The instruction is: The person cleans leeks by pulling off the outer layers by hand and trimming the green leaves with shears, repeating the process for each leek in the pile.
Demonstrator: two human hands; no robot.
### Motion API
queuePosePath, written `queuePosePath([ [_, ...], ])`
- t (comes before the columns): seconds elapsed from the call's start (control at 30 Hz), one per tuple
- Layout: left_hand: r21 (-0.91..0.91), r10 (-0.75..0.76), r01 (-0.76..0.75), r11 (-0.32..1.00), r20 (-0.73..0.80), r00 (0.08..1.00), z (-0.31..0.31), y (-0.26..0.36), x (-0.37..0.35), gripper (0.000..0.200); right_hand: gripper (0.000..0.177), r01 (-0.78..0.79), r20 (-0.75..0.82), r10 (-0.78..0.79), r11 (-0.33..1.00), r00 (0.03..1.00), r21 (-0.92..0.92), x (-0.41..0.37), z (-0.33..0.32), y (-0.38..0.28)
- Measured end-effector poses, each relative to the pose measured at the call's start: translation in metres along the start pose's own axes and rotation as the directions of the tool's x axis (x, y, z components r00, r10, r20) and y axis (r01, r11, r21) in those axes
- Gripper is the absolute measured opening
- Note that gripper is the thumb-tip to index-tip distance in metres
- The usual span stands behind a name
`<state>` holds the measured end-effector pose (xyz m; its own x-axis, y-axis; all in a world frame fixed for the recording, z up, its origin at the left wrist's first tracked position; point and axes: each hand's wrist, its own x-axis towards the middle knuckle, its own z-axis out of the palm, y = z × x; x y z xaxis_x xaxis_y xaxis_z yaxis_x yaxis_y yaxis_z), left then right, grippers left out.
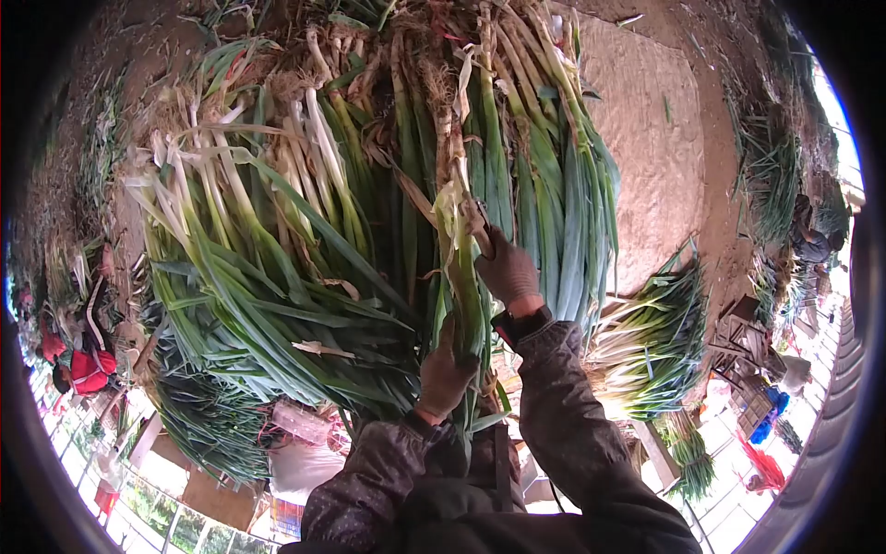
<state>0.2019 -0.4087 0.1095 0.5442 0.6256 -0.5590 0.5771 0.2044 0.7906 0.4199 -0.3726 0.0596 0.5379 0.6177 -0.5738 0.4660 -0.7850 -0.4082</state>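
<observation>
My left hand, in a brownish glove, is closed around the green leaves of a large green onion. The stalk points away from me, its roots at the far end. Higher up, my gloved right hand is closed against the right side of that same stalk. A narrow dark piece juts from its fingertips beside pale, loosened skin; I cannot make out what it is. Under and around both hands spreads a big heap of green onions, with more stalks lying to the right.
A tan sheet covers ground at the upper right. Smaller bunches of green onions lie right of my arm, and darker leaves at lower left. White bags sit near me. A person in red is at far left.
</observation>
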Motion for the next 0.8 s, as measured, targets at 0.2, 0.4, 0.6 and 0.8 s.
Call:
queuePosePath([
  [0.2, -0.045, -0.044, 0.045, 0.998, 0.014, 0.999, -0.007, 0.005, 0.001, 0.090, 0.051, -0.007, -0.002, 0.007, 1.000, 1.000, -0.010, 0.030, 0.003, -0.008],
  [0.4, 0.127, -0.140, 0.135, 0.983, 0.032, 0.990, -0.011, 0.017, 0.000, 0.089, 0.047, -0.031, -0.079, 0.028, 0.999, 0.996, -0.030, 0.074, 0.014, -0.001],
  [0.6, 0.276, -0.076, 0.071, 0.958, 0.007, 0.997, 0.002, 0.023, -0.001, 0.089, 0.051, -0.037, -0.050, 0.036, 0.999, 0.998, -0.021, 0.097, 0.005, -0.016],
  [0.8, 0.338, -0.010, 0.004, 0.941, 0.018, 1.000, 0.016, 0.024, -0.002, 0.089, 0.055, -0.029, -0.158, 0.035, 0.999, 0.987, 0.041, 0.093, -0.010, -0.003],
])
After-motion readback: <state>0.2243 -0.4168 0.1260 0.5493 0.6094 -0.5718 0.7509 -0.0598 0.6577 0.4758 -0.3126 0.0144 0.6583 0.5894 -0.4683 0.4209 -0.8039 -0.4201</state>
